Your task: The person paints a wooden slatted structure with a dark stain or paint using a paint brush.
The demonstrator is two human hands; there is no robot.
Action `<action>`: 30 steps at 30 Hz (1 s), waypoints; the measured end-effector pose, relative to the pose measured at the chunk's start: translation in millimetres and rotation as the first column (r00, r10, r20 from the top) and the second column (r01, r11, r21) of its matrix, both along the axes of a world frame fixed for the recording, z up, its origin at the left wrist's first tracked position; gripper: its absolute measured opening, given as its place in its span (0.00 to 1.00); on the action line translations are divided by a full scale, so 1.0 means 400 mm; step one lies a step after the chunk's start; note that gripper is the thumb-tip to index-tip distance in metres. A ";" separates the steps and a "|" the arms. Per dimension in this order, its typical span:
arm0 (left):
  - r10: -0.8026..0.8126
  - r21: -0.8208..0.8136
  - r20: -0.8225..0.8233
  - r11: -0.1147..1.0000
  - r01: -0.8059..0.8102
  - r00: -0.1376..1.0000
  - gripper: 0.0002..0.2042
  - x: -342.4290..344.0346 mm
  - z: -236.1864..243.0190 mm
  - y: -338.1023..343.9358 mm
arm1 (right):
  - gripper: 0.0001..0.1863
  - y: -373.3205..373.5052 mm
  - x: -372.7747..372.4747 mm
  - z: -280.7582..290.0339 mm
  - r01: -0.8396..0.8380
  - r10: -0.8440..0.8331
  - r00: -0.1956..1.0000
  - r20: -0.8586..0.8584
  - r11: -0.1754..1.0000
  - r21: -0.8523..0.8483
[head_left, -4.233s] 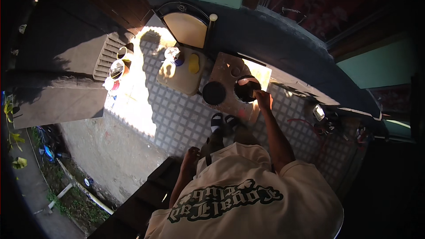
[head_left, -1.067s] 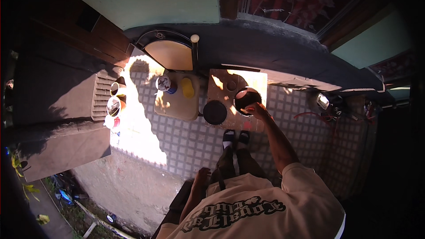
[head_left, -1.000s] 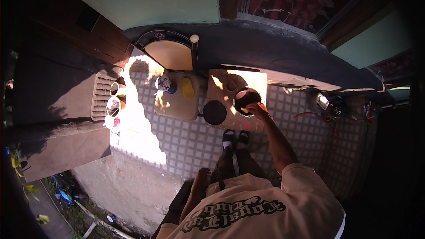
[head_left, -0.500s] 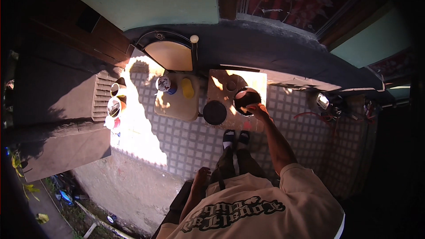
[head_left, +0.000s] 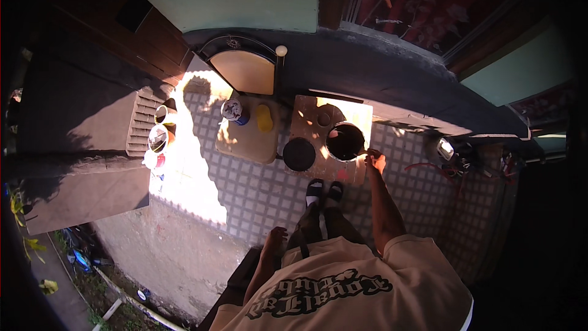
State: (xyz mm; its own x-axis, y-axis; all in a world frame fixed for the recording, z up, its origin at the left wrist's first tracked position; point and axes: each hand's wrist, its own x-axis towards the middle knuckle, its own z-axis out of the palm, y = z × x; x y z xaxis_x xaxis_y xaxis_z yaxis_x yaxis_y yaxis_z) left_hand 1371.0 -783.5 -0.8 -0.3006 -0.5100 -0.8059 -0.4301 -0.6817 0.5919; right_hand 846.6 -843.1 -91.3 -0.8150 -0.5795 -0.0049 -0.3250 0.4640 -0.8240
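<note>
My right hand (head_left: 375,160) is closed just beyond the right rim of a round dark pot (head_left: 343,143). Something thin seems to lie between its fingers and the rim, too small to make out. The pot stands on a low wooden table (head_left: 346,174), its inside dark. To its left on the same table lies a dark round lid or pan (head_left: 299,154). My left hand (head_left: 277,236) hangs beside my left thigh, away from the table, fingers loosely bent and apart with no object visible in them.
Left of the table, a chair (head_left: 245,150) bears a white-and-blue tub (head_left: 233,110) and a yellow object (head_left: 264,118). Several buckets (head_left: 157,139) stand at the sunlit left edge by a step. My feet (head_left: 315,191) are just below the table. Dark clutter (head_left: 456,154) lies against the wall at right.
My right hand has moved from over the pot to outside its right rim, uncovering the pot's dark inside. My left hand stays by my thigh. The view has shifted slightly.
</note>
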 end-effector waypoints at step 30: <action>0.170 -0.038 0.081 0.985 -0.168 0.982 0.16 0.111 0.008 0.019 | 0.19 -0.106 -0.086 0.177 0.010 0.030 0.997 -0.078 0.879 0.477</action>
